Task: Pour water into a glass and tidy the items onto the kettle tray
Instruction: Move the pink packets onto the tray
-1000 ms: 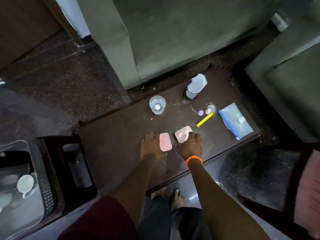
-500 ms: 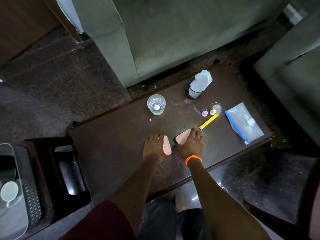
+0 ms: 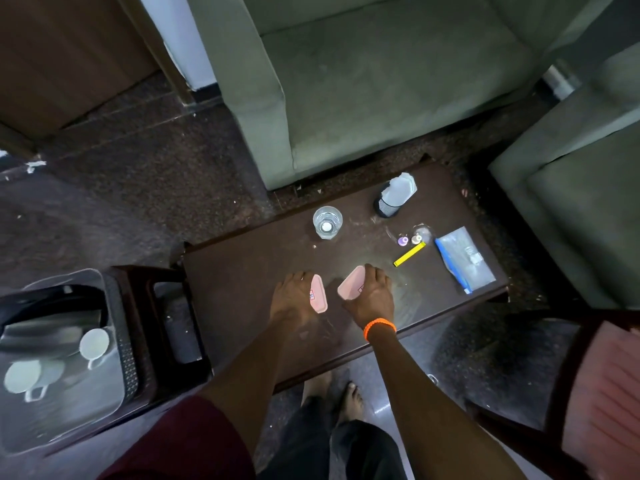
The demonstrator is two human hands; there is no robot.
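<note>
My left hand (image 3: 292, 299) grips one pink packet (image 3: 318, 298), tilted up on edge. My right hand (image 3: 372, 296), with an orange wristband, grips a second pink packet (image 3: 351, 287), also lifted at an angle off the dark table (image 3: 242, 289). A glass of water (image 3: 327, 222) stands at the table's far edge. The kettle tray (image 3: 121, 341) sits low at the left on a stand, with a black kettle (image 3: 52, 306) and two white cups (image 3: 94, 344) under clear plastic.
A black mesh holder with white paper (image 3: 394, 199) stands at the far right. Small caps (image 3: 410, 240), a yellow stick (image 3: 409, 254) and a blue-edged plastic bag (image 3: 464, 259) lie at the right. Green sofas stand behind and to the right; a red chair (image 3: 599, 393) is near right.
Both pink packets lay flat a second ago; each hand has since closed on one and tipped it up off the table. The view shifted slightly.
</note>
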